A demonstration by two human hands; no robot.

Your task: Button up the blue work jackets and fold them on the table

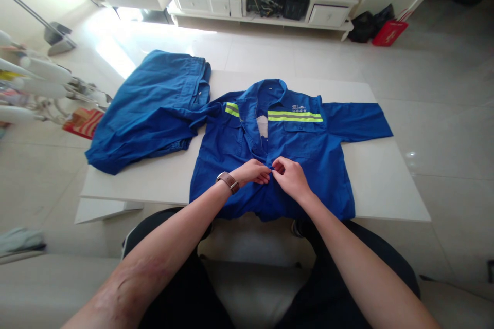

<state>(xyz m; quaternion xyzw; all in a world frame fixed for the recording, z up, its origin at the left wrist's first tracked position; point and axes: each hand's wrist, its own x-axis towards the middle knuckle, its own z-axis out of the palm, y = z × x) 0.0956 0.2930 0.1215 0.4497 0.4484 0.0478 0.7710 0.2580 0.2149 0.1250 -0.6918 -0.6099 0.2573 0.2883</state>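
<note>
A blue work jacket [312, 151] with yellow-and-grey reflective strips lies front up on a white table, its collar away from me. Its front is parted at the chest and drawn together lower down. My left hand [252, 172], with a brown-strapped watch at the wrist, pinches the jacket's front edge near the middle. Close beside it, my right hand [289, 177] pinches the same front opening between thumb and fingers. The fingertips of both hands nearly meet, and whatever small fastener lies between them is hidden.
Folded blue trousers [165, 79] lie at the table's left, partly under one jacket sleeve [154, 133]. The white table [386, 185] ends just before my knees. Thread cones [42, 69] stand at far left. A white TV cabinet [208, 2] and a red box [389, 32] are beyond.
</note>
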